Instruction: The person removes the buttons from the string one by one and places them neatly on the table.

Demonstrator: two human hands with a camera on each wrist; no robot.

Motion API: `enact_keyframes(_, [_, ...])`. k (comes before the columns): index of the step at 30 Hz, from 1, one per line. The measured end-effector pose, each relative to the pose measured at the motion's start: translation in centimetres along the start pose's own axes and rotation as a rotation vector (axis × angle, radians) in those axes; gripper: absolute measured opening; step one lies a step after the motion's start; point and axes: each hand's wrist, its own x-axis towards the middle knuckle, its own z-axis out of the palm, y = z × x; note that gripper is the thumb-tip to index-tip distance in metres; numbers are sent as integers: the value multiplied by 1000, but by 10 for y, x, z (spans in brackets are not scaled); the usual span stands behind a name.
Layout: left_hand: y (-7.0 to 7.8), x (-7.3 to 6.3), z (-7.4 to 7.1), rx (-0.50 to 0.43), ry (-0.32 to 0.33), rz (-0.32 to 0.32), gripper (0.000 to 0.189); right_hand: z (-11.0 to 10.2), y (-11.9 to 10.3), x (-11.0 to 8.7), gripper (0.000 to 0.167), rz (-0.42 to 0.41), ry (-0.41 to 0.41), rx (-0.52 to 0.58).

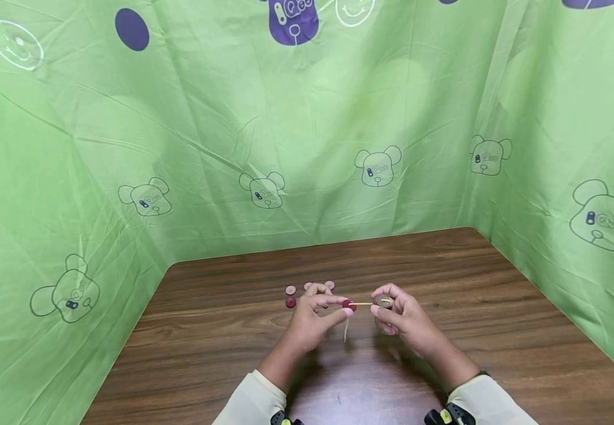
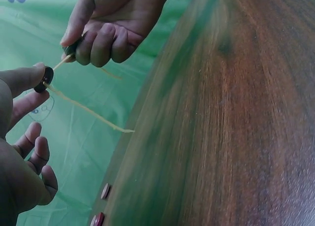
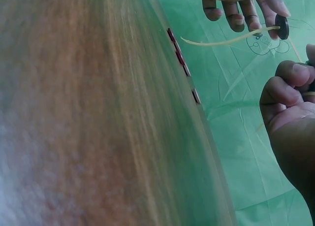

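Observation:
Above the wooden table, my left hand (image 1: 309,320) pinches a dark red button (image 1: 349,305) between thumb and forefinger, its other fingers spread loosely. A yellow string (image 2: 88,110) runs through this button, its loose end hanging on the near side. Between the two hands the string is stretched straight. My right hand (image 1: 410,321) grips a brownish button (image 1: 384,301) where the string passes, with thumb and forefinger at its edge. In the left wrist view, the right hand's remaining fingers curl inward and a short tail of string shows below them.
Behind my left hand, several loose buttons lie on the table (image 1: 222,342): pale pink ones (image 1: 290,290) and a dark red one (image 1: 290,302). Fingers partly cover one of the pink buttons. Green printed cloth (image 1: 317,118) hangs around the table's back and sides.

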Motion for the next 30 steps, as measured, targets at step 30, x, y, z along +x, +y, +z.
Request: enact_keyframes(30, [-5, 3, -7, 21, 65, -77, 19, -1, -1, 0, 26, 12, -3, 85])
